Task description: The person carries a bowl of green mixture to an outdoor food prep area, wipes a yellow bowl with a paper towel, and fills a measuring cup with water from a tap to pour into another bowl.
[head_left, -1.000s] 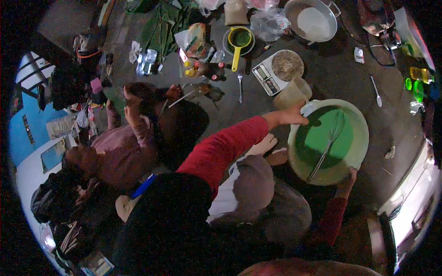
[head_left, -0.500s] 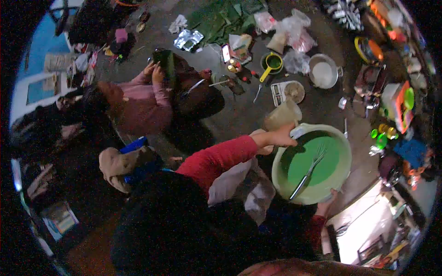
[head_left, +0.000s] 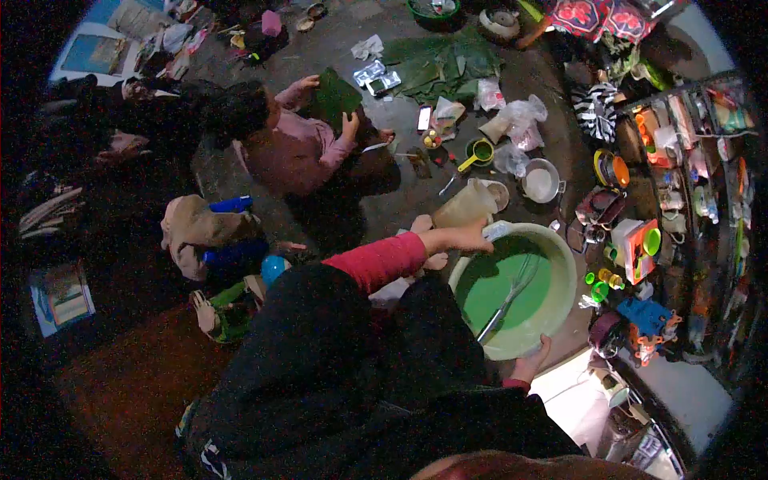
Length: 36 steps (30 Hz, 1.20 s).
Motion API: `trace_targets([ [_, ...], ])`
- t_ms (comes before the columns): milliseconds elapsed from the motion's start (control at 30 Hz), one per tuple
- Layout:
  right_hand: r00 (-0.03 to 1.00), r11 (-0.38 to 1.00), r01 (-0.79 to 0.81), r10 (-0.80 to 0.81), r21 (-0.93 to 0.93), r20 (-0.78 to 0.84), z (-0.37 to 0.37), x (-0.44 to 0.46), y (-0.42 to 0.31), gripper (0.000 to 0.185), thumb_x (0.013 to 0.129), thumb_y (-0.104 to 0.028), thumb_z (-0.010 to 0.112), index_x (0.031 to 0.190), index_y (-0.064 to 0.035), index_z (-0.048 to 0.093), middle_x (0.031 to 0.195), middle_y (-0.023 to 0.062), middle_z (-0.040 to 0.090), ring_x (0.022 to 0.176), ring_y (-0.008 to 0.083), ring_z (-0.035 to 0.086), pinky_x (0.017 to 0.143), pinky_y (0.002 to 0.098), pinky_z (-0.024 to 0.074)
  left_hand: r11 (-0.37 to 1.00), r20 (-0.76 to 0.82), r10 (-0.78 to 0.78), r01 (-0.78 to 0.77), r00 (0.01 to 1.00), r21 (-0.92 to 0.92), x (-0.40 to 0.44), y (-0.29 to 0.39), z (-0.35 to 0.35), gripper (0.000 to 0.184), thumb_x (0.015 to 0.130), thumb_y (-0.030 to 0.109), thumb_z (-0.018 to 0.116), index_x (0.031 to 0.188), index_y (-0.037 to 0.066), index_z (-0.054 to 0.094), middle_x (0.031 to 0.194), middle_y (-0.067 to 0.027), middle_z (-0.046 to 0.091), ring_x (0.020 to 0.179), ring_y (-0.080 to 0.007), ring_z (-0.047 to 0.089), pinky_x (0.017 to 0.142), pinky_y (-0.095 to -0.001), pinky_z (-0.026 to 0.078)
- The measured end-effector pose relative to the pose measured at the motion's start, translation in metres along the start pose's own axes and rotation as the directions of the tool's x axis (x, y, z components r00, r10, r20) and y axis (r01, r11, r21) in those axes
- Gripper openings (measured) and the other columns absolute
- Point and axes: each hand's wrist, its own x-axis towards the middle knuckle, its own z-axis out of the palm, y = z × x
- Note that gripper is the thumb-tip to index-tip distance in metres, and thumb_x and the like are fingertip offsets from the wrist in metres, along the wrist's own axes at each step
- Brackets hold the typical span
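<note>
The pale basin (head_left: 562,276) lies at the right of the person, between the two hands: the left hand (head_left: 470,235) is at its far left rim, the right hand (head_left: 532,362) at its near edge, so the basin's mouth spans the gap from one to the other. The left fingers are closed on the rim, one digit lapping over toward the inside. One digit of the right hand points up along the basin's outer wall; the others are hidden, and I cannot tell how tightly they close.

Inside the basin is a green liquid (head_left: 534,300), and in it a whisk (head_left: 506,302) leans slantwise. Its long axis runs from near left, where the handle end rests by the rim, to far right, where the wires dip into the liquid. The handle end is nearer the right hand, the wires nearer the left; neither hand touches the whisk.

A jug (head_left: 464,205) stands just beyond the left hand; whether the two touch is unclear. Farther off on the floor (head_left: 340,48) lie a yellow strainer (head_left: 478,153) and, right of it, a metal pot (head_left: 542,184).
</note>
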Motion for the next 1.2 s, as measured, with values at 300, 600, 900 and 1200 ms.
trace_targets([
  [300, 0.997, 0.997, 0.075, -0.074, -0.011, 0.033, 0.027, -0.009, -0.007, 0.048, 0.067, -0.026, 0.055, 0.11, -0.0048, 0.049, 0.107, 0.0108, 0.052, 0.099, 0.028, 0.05, 0.084, 0.0398, 0.0428, 0.976, -0.071, 0.217, -0.217, 0.973, 0.008, 0.007, -0.016, -0.015, 0.059, 0.061, 0.026, 0.069, 0.106, -0.004, 0.046, 0.094, -0.0166, 0.057, 0.085, -0.0259, 0.056, 0.073, -0.0351, 0.045],
  [600, 0.993, 0.992, 0.122, -0.122, -0.038, 0.008, 0.053, -0.038, -0.022, 0.055, 0.067, -0.028, 0.055, 0.116, -0.0053, 0.044, 0.112, 0.012, 0.049, 0.103, 0.0289, 0.047, 0.087, 0.0417, 0.0405, 0.975, -0.067, 0.21, -0.203, 0.975, 0.093, 0.027, -0.01, -0.012, 0.06, 0.059, 0.028, 0.067, 0.103, -0.008, 0.046, 0.093, -0.0189, 0.057, 0.085, -0.0257, 0.057, 0.072, -0.0351, 0.046],
  [900, 0.994, 0.994, 0.09, -0.093, -0.061, -0.06, 0.077, -0.071, -0.022, 0.061, 0.067, -0.031, 0.056, 0.12, -0.0055, 0.04, 0.115, 0.0132, 0.046, 0.106, 0.0299, 0.044, 0.088, 0.044, 0.0386, 0.973, -0.129, 0.218, -0.206, 0.967, 0.1, 0.029, -0.005, -0.009, 0.053, 0.059, 0.027, 0.067, 0.096, -0.007, 0.051, 0.083, -0.0158, 0.059, 0.073, -0.0229, 0.059, 0.063, -0.0339, 0.048],
  [1200, 0.993, 0.992, 0.121, -0.121, 0.031, -0.005, 0.037, -0.029, -0.021, 0.054, 0.068, -0.026, 0.056, 0.118, -0.0066, 0.045, 0.112, 0.0104, 0.05, 0.105, 0.0275, 0.046, 0.089, 0.0401, 0.0391, 0.988, 0.049, 0.136, -0.139, 0.99, 0.061, 0.039, -0.002, -0.008, 0.066, 0.06, 0.03, 0.069, 0.109, -0.003, 0.04, 0.096, -0.015, 0.055, 0.088, -0.0252, 0.054, 0.077, -0.0355, 0.045],
])
